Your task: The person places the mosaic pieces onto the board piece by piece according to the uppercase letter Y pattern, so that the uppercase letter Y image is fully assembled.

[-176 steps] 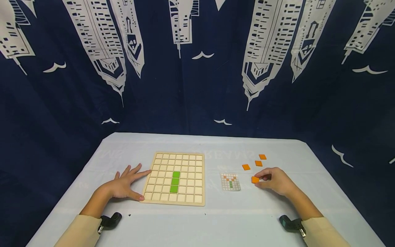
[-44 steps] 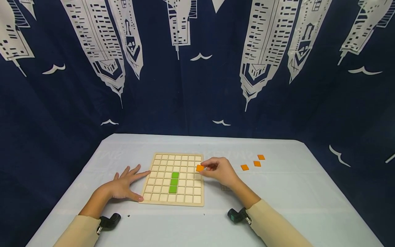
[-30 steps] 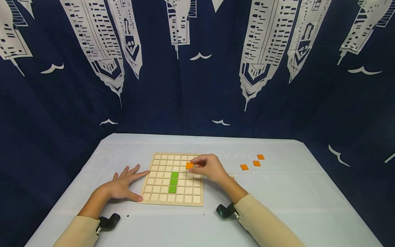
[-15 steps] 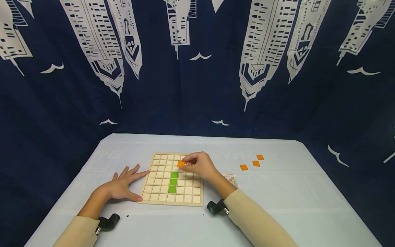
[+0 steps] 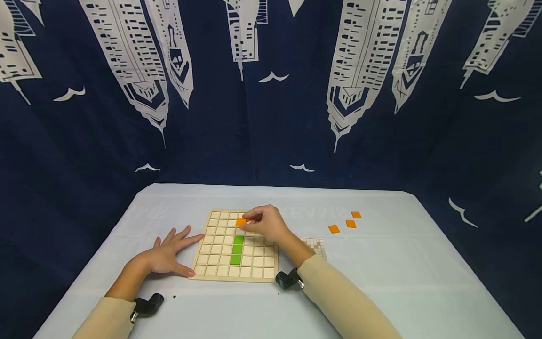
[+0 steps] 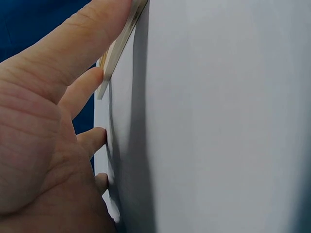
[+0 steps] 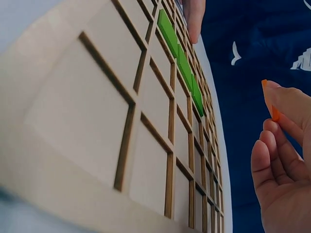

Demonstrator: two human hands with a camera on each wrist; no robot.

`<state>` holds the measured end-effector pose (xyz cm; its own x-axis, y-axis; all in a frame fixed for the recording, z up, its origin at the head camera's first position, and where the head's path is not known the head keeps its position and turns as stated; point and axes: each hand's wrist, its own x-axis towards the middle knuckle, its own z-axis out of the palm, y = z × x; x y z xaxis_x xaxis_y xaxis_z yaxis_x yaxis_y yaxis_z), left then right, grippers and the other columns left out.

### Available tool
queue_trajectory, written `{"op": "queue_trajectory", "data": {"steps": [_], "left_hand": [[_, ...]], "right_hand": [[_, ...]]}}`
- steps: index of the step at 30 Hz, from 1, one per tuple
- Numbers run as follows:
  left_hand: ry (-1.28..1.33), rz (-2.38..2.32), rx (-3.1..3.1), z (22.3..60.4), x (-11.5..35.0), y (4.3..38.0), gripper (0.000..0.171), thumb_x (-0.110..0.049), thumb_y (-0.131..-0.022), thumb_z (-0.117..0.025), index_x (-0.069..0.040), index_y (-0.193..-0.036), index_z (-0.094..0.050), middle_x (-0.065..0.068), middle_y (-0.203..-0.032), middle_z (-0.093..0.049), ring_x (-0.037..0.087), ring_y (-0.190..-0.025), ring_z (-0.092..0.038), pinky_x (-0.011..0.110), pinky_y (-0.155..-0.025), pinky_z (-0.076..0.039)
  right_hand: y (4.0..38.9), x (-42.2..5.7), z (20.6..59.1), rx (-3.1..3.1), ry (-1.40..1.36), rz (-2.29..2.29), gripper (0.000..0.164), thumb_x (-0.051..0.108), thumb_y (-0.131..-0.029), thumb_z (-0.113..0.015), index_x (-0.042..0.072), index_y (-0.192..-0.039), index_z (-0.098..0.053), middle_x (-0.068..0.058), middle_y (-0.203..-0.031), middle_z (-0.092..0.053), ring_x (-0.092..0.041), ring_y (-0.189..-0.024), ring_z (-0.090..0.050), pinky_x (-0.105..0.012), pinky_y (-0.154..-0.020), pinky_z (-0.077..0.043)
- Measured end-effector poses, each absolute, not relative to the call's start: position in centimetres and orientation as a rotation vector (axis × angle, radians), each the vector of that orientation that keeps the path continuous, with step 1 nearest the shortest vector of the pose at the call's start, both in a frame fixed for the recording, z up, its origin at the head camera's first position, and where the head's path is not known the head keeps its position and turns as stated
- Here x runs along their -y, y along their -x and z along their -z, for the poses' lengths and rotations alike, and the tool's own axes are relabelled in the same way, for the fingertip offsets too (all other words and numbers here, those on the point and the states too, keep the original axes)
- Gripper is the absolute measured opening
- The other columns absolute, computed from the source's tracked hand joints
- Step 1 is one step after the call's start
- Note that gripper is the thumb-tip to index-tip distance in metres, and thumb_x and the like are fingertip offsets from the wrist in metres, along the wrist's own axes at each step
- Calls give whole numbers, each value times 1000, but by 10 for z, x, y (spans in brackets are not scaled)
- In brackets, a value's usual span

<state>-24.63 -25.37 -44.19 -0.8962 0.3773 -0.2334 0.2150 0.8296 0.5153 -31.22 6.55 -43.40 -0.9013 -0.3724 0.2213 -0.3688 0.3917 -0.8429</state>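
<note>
Orange square tile pinched over the wooden grid board, left hand braced at its edge.
Head view: the right hand holds the tile between thumb and fingers above the board's far part, beyond the column of three green tiles; the left hand lies spread, fingers straight, at the board's left side. On the desk are three loose orange tiles and a pattern card partly behind the right forearm, worth a glance to confirm the cell. Left wrist view: thumb and index finger meet the board's rim; light, even pressure there should stop it sliding. Right wrist view: the tile looks tilted and clear of the cells; best to level it, square its sides to the grid lines and lower it flat, without nudging the green ones.
</note>
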Motion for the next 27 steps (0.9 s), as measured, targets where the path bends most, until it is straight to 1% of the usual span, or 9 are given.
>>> {"op": "queue_trajectory", "data": {"steps": [8, 14, 23, 27], "left_hand": [[-441, -701, -2684, 442, 254, 246, 111, -50, -65, -92, -24, -159, -39, 27, -170, -8, 64, -150, 6, 87, -107, 8], [-440, -701, -2683, 442, 254, 246, 110, -51, -66, -92, -25, -159, -38, 27, -170, -8, 64, -150, 6, 87, -107, 8], [-429, -701, -2677, 443, 254, 246, 111, -53, -66, -91, -25, -159, -38, 27, -170, -7, 63, -151, 8, 86, -108, 9], [-438, -703, -2678, 442, 254, 246, 110, -52, -66, -91, -25, -159, -38, 27, -170, -8, 64, -150, 7, 87, -107, 8]], "right_hand": [[318, -57, 437, -2607, 738, 1586, 25, 14, -82, -87, 7, -105, -81, -6, -92, -77, -8, -74, -61, -19, -67, -54], [322, -50, 441, -2623, 735, 1568, 25, 16, -81, -88, 7, -104, -81, -7, -92, -78, -7, -74, -62, -18, -68, -54], [325, -37, 441, -2628, 689, 1537, 26, 18, -84, -86, 7, -106, -81, -7, -100, -79, -8, -78, -65, -20, -69, -56], [326, -32, 441, -2624, 658, 1529, 25, 18, -84, -86, 8, -107, -81, -7, -101, -79, -7, -78, -65, -19, -69, -55]]}}
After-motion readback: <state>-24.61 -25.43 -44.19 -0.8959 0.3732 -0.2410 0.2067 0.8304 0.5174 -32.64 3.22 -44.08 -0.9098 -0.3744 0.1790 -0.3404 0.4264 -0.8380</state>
